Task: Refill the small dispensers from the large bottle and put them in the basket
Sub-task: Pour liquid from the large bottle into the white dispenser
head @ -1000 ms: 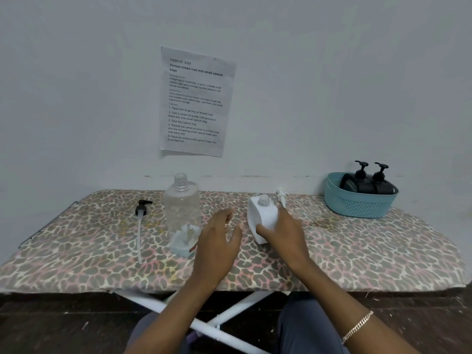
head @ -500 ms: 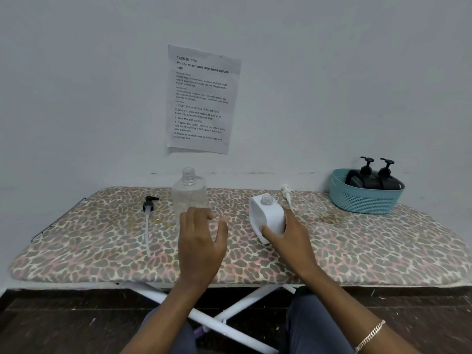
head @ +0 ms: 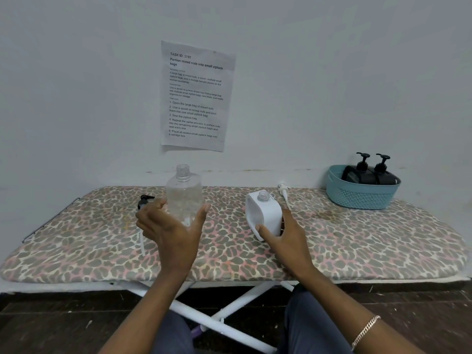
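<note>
The large clear bottle [head: 183,192] stands uncapped on the leopard-print board [head: 357,241]. My left hand [head: 169,226] cups its lower part, with the thumb on its right side and the fingers on its left. The small white dispenser [head: 264,213] stands uncapped to the right. My right hand [head: 283,236] grips its base, thumb on the front face. A black pump head with its tube [head: 145,199] lies left of the bottle. Behind the dispenser lies a white pump [head: 283,188].
A teal basket [head: 362,198] at the board's back right holds two black pump dispensers [head: 370,172]. A printed sheet [head: 195,95] hangs on the wall behind. The board's white legs [head: 229,310] cross below, in front of my knees.
My left hand has risen from the board and moved left to close around the large bottle. My right hand has stayed on the white dispenser.
</note>
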Action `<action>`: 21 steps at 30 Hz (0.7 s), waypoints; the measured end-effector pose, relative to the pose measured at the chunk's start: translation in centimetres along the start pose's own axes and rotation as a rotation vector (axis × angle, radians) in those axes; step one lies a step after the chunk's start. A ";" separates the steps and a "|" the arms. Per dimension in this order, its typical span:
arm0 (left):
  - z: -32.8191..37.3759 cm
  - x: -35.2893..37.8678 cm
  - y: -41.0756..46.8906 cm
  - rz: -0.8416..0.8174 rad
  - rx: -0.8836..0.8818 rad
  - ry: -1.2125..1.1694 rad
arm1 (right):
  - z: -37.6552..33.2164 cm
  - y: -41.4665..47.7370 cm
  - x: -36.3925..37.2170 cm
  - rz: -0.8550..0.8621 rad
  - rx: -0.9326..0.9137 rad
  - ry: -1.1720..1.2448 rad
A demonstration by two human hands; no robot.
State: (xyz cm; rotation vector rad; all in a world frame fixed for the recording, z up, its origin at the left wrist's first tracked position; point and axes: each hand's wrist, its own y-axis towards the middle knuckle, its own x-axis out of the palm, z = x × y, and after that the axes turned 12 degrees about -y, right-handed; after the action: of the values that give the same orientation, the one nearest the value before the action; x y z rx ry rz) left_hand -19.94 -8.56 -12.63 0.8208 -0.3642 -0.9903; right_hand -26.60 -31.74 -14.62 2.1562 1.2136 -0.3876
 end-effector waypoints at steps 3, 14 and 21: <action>-0.3 0.1 0.2 -0.051 -0.068 -0.053 | 0.3 0.1 0.1 0.001 -0.002 0.006; -0.1 -0.2 0.7 -0.186 -0.221 -0.176 | 0.3 0.1 0.1 -0.003 -0.010 0.014; -0.3 0.0 0.8 -0.189 -0.228 -0.150 | 0.4 0.0 0.2 0.012 -0.017 0.013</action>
State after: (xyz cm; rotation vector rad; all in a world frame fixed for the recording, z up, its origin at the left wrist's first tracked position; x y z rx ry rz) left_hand -19.29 -8.19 -12.27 0.5833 -0.2986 -1.2497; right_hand -26.48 -31.88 -15.01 2.1531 1.2069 -0.3576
